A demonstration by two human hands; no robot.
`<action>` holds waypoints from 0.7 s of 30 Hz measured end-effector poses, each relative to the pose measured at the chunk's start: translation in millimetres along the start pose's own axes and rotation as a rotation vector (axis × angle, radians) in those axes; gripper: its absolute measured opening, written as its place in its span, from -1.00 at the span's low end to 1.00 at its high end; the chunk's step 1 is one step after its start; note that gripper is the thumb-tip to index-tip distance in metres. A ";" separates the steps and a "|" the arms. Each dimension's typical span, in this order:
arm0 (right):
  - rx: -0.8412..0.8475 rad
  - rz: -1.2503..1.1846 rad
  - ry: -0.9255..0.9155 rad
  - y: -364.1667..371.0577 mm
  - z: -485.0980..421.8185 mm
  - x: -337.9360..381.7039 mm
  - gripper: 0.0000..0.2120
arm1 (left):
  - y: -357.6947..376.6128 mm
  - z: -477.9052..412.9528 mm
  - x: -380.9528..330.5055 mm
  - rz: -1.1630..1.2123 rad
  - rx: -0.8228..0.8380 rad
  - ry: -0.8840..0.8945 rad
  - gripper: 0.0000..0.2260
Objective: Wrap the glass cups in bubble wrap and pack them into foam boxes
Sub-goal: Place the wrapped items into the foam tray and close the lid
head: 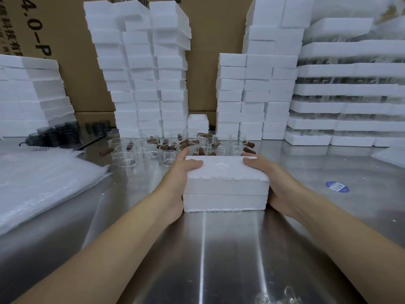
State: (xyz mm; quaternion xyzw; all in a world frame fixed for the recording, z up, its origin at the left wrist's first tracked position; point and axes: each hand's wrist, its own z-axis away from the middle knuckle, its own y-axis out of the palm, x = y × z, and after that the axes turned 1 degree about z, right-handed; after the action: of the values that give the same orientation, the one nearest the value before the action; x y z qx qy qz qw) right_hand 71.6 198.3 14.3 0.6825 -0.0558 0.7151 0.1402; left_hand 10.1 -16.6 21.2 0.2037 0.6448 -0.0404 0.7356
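Centre frame, on the steel table [219,260]: closed foam box [225,189], long axis left to right. Gripped at both short ends by left hand [175,183] and right hand [279,186], thumbs over the lid, equally near. Just beyond, bare glass cups [151,150]; farther back, box stacks [247,95].

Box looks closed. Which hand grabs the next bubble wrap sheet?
Left, likely. The left hand grips the left end of the foam box, and the bubble wrap pile lies on that same side; the right hand would have to cross over the box.
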 end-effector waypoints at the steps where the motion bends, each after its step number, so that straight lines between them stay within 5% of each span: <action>1: 0.009 0.007 0.000 -1.5 -0.7 0.9 -0.64 | -1.8 -2.1 -0.6 0.001 0.006 -0.008 -0.46; 13: -0.037 0.041 0.047 -7.5 -6.2 5.0 -0.57 | 7.5 -2.4 8.1 -0.144 -0.151 0.112 -0.78; 21: -0.019 0.064 0.029 -8.4 -1.4 5.4 -0.56 | 5.3 4.5 1.6 -0.159 -0.108 0.056 -0.65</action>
State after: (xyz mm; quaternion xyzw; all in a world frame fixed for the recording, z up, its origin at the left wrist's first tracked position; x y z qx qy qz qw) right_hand 72.4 207.3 18.6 0.6684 -0.0823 0.7287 0.1244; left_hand 16.2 -13.0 21.3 0.1129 0.6806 -0.0583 0.7215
